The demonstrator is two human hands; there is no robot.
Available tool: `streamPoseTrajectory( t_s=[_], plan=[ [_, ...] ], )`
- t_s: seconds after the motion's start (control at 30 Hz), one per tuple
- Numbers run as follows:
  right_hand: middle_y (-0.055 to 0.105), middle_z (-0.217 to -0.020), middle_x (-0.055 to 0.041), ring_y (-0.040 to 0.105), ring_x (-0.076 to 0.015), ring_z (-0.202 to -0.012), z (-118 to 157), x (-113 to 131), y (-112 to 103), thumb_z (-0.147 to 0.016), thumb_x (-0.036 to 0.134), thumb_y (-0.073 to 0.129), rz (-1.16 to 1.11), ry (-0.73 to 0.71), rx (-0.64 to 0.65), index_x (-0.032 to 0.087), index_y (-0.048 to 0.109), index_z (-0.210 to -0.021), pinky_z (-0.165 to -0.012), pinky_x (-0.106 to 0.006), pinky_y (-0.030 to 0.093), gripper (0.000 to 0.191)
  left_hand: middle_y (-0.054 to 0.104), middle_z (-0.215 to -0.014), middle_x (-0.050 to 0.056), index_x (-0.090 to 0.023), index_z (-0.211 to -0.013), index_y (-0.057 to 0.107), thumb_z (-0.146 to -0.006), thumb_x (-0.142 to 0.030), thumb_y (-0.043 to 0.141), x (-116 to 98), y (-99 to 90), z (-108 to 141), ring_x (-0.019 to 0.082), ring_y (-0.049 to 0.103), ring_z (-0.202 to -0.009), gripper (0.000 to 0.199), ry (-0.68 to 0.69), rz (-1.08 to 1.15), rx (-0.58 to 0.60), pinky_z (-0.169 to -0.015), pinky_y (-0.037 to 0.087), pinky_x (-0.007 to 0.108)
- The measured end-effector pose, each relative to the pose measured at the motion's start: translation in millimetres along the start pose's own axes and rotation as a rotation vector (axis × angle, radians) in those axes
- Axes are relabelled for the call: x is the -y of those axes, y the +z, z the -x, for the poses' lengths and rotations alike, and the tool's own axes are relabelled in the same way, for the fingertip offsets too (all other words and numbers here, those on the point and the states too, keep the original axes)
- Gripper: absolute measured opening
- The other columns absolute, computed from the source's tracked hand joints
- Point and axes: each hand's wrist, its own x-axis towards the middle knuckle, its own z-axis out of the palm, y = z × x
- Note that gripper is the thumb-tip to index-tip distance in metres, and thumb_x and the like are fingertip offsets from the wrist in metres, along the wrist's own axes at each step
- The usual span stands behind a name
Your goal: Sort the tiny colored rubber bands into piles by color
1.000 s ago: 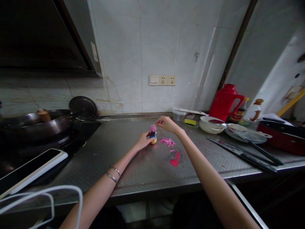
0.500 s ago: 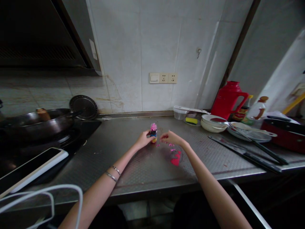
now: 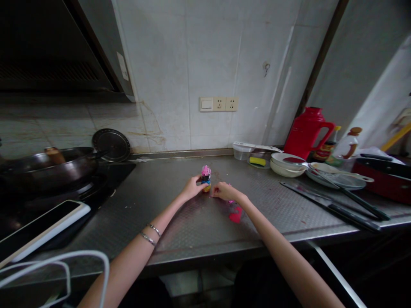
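A small bottle-shaped container (image 3: 206,176) with a pink top and a blue and yellow lower part stands upright on the metal counter (image 3: 180,231). My left hand (image 3: 192,188) grips its lower left side between thumb and fingers. Just right of the container, my right hand (image 3: 226,191) is low at the counter, its fingertips pinched together on something too small to make out. Pink bits (image 3: 230,201) lie partly hidden beneath that hand, and a red piece (image 3: 235,215) lies nearer the front edge.
On the left are a pan (image 3: 73,164) on the stove and a white-edged device (image 3: 48,229) with a cable. To the right stand a yellow sponge (image 3: 257,161), stacked bowls (image 3: 287,170), a red jug (image 3: 305,134), a knife (image 3: 346,215) and a red pot (image 3: 385,182).
My right hand has moved slightly down and left to the counter, and its fingers have closed together. My left hand stays on the container. The view has shifted slightly.
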Motion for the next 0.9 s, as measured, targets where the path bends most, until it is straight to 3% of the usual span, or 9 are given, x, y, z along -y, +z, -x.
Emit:
streamPoseTrajectory(
  t_s=[0.17, 0.3, 0.37, 0.63, 0.9],
  plan=[
    [0.062, -0.063, -0.0028, 0.050, -0.0100, -0.056, -1, 13, -34, -0.073, 0.027, 0.054, 0.016, -0.027, -0.067, 0.013, 0.064, -0.070, -0.051, -0.019, 0.034, 0.017, 0.062, -0.104, 0.010, -0.013, -0.104, 0.058, -0.067, -0.024, 0.064, 4, 0.4, -1, 0.021, 0.058, -0.094, 0.040, -0.004, 0.006, 0.005, -0.087, 0.043, 0.036],
    [0.062, -0.070, -0.0039, 0.051, -0.0114, -0.064, -10, 30, -71, -0.076, 0.033, 0.050, 0.002, -0.094, -0.396, 0.013, 0.062, -0.075, -0.059, -0.020, 0.037, 0.023, 0.062, -0.103, 0.009, -0.014, -0.104, 0.058, -0.067, -0.021, 0.062, 2, 0.6, 0, 0.020, 0.058, -0.094, 0.038, -0.016, 0.015, 0.016, -0.087, 0.042, 0.035],
    [0.062, -0.074, -0.0045, 0.052, -0.0117, -0.067, -17, 36, -81, -0.076, 0.033, 0.051, 0.025, -0.118, -0.482, 0.014, 0.062, -0.076, -0.062, -0.021, 0.038, 0.022, 0.063, -0.103, 0.008, -0.014, -0.103, 0.058, -0.067, -0.020, 0.062, 1, 0.7, 0, 0.020, 0.058, -0.094, 0.037, -0.028, 0.009, 0.015, -0.088, 0.042, 0.035],
    [0.062, -0.085, -0.0053, 0.054, -0.0132, -0.073, -32, 48, -78, -0.076, 0.029, 0.053, 0.139, -0.152, -0.391, 0.017, 0.064, -0.083, -0.066, -0.021, 0.039, 0.019, 0.063, -0.103, 0.007, -0.015, -0.105, 0.057, -0.068, -0.022, 0.061, 1, 0.7, 0, 0.019, 0.058, -0.093, 0.038, -0.002, -0.010, 0.022, -0.088, 0.042, 0.034],
    [0.061, -0.088, -0.0094, 0.055, -0.0163, -0.085, -24, 58, -72, -0.084, 0.042, 0.039, 0.133, -0.129, -0.396, 0.014, 0.065, -0.079, -0.075, -0.022, 0.037, 0.039, 0.062, -0.104, 0.006, -0.017, -0.106, 0.056, -0.070, -0.021, 0.059, 0, -0.1, 1, 0.018, 0.058, -0.093, 0.036, 0.002, -0.025, 0.037, -0.087, 0.042, 0.033]
  ],
)
